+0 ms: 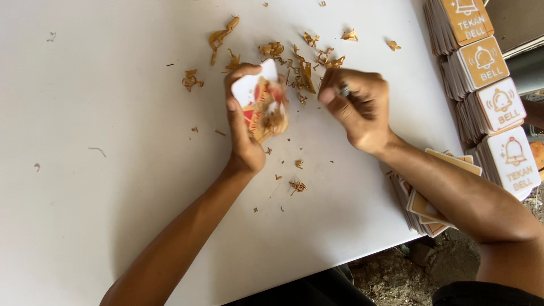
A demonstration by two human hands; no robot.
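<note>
Hands worked over a white table (113,198) strewn with curled brown shavings (294,62), seen from a head-worn camera. The left hand (242,122) was clamped around a small white plaque (262,105) with red and tan markings, holding it tilted just above the tabletop, a strip of brown film partly peeled and bunched on its face. The right hand (358,107), just beside it and not touching it, was closed in a fist around a thin metal tool (344,89), of which only the tip showed between the fingers. Most shavings lay beyond the two hands, with a few scattered nearer the person. Along the table's right edge stood stacks of square bell signs (493,85), some tan and some white, while another pile of signs (425,204) lay under the right forearm.
</note>
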